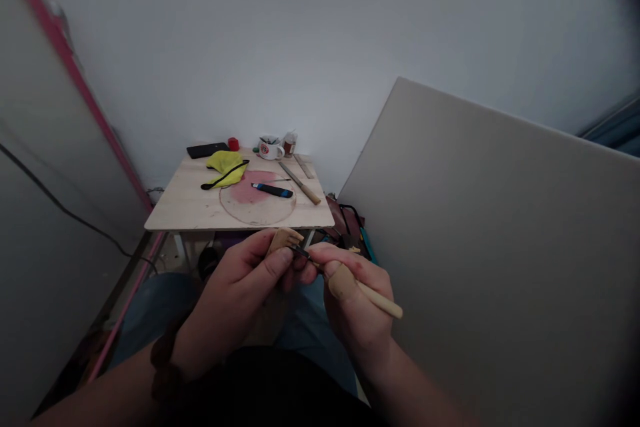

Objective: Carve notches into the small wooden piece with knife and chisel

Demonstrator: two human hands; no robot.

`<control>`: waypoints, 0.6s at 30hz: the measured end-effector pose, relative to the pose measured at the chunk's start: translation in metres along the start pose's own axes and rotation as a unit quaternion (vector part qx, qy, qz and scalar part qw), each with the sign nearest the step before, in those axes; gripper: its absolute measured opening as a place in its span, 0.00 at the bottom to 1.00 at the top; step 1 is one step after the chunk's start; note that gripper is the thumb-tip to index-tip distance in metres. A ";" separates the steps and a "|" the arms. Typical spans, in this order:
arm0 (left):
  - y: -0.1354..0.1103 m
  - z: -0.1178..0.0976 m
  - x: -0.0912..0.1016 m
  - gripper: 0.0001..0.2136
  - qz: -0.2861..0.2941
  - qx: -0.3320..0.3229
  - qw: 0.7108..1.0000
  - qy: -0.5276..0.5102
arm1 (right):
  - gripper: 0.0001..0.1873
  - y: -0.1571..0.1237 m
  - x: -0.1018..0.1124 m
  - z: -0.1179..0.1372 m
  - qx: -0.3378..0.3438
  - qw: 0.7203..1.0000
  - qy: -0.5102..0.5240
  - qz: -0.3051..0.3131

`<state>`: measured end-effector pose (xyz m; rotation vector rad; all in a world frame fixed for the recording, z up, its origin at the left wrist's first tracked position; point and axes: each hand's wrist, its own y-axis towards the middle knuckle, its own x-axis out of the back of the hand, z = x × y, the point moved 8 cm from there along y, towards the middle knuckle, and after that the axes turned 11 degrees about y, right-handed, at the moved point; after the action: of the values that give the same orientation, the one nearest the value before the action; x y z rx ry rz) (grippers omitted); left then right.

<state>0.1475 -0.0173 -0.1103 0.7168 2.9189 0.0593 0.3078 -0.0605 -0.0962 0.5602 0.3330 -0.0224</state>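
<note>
My left hand pinches a small tan carved wooden piece with a few finger-like prongs at its right end. My right hand is closed round a carving tool with a pale round wooden handle. The tool's thin dark metal blade reaches up against the prongs, close to my left thumb; its very tip is hard to make out. A tan bandage wraps my right thumb. Both hands are held above my lap, in front of the small table, and the fingers beneath the piece are partly hidden.
On the wooden table lie a blue-black utility knife, a yellow cloth item, a long wooden-handled tool and a black phone-like object. A white mug and small jar stand behind. A grey panel rises at right.
</note>
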 end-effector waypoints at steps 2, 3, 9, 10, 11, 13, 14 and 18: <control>0.000 -0.001 0.000 0.12 -0.002 -0.003 1.000 0.007 | 0.11 -0.001 0.000 -0.001 -0.001 1.000 0.003 -0.002; 0.000 -0.001 0.000 0.12 -0.003 -0.004 1.000 0.009 | 0.11 -0.001 0.000 -0.002 -0.002 1.000 0.007 -0.002; 0.001 0.000 -0.003 0.12 -0.001 -0.002 1.000 0.028 | 0.10 -0.001 0.000 -0.004 0.008 0.999 0.034 -0.004; 0.001 0.000 -0.004 0.12 -0.001 -0.004 0.999 0.034 | 0.10 -0.001 0.000 -0.005 0.007 0.999 0.036 -0.002; 0.001 -0.001 -0.004 0.12 -0.002 -0.005 0.999 0.041 | 0.10 -0.001 0.000 -0.005 0.005 0.999 0.038 0.000; 0.001 -0.003 -0.004 0.13 -0.005 -0.008 0.998 0.054 | 0.10 -0.001 -0.001 -0.006 0.009 0.999 0.038 0.004; 0.001 -0.004 -0.003 0.13 -0.006 -0.010 0.998 0.062 | 0.10 -0.001 -0.001 -0.006 0.014 0.999 0.037 0.005; 0.001 -0.005 -0.002 0.14 -0.007 -0.008 0.996 0.087 | 0.09 0.000 -0.001 -0.007 0.028 0.999 0.030 0.002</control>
<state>0.1489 -0.0175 -0.1046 0.7223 3.0847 0.1498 0.3051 -0.0572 -0.1013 0.6183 0.3916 -0.0111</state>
